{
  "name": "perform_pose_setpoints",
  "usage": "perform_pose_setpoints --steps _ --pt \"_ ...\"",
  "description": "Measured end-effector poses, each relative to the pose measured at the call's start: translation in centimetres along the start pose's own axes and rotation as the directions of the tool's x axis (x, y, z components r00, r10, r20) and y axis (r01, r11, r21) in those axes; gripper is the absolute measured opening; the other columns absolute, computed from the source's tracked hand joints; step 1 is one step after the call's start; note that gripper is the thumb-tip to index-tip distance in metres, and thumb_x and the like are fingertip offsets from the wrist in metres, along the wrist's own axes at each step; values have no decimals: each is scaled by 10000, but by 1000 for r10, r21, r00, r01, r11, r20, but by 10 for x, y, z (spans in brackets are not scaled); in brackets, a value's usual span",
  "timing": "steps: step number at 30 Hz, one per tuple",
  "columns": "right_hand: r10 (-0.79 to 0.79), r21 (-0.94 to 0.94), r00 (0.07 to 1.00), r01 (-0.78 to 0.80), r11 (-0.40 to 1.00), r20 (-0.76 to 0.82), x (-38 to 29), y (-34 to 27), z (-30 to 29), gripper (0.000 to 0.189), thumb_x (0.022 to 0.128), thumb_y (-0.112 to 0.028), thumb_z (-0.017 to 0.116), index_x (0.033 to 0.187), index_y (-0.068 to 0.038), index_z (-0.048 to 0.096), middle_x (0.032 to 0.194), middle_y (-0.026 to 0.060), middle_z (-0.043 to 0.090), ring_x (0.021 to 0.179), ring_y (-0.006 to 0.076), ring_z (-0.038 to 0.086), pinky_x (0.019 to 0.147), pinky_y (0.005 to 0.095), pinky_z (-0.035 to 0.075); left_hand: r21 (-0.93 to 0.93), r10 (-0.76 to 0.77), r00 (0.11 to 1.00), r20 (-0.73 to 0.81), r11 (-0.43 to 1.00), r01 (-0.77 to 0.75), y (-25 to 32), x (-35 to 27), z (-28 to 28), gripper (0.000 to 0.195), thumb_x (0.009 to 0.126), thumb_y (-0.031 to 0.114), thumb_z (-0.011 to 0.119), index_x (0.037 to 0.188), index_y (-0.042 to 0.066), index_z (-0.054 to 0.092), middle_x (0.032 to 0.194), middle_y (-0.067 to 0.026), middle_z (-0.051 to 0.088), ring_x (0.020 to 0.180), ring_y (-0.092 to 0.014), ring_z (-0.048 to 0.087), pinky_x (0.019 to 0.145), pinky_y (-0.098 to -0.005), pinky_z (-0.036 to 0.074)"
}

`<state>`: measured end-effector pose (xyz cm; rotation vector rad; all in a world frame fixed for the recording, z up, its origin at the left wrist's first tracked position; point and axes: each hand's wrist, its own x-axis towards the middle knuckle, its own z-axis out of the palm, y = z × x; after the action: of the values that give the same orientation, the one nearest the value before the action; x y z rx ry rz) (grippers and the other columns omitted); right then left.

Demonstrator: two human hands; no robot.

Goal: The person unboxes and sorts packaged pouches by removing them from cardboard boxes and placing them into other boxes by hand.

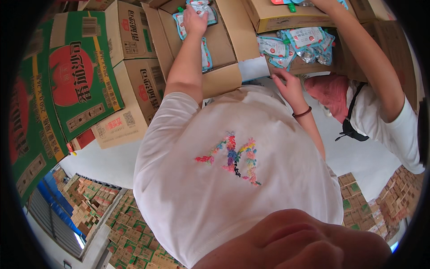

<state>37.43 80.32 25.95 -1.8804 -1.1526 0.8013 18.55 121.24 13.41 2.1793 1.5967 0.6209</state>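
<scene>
My left hand (195, 21) reaches into an open cardboard box (220, 50) before me. It rests on a foil spout pouch (208, 14) with a green cap; whether the fingers grip it is unclear. Beside that hand lies another pouch (180, 27), and a third pouch (205, 55) is partly covered by my left forearm. My right hand (289, 85) is empty, fingers apart, just below a pale piece (254, 69) at the box's near right corner. Several similar pouches (304, 37) lie in a heap beyond my right hand.
At the right, a co-worker's arm (366, 50) reaches over another carton (292, 16) with pouches at its top edge. Green printed cartons (75, 77) and brown cartons (137, 80) are stacked at the left. More carton stacks (137, 235) stand behind me.
</scene>
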Motion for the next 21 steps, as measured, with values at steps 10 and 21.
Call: perform_pose_setpoints --steps 10,21 --pt "59 -38 998 -57 998 38 -9 1 28 262 949 -211 698 1162 -61 723 1030 152 753 901 279 745 763 365 573 241 261 947 186 922 -301 48 -34 -15 990 687 424 883 1478 1 466 1468 -273 531 1387 -363 504 1155 -494 400" --pt "-51 -148 987 74 986 154 -5 -12 40 252 943 -209 705 1153 -72 723 1048 184 737 939 319 739 770 394 578 397 94 920 379 882 -254 12 -28 -6 1137 675 571 847 1530 14 345 1635 -264 271 1542 -397 235 1251 -531 198"
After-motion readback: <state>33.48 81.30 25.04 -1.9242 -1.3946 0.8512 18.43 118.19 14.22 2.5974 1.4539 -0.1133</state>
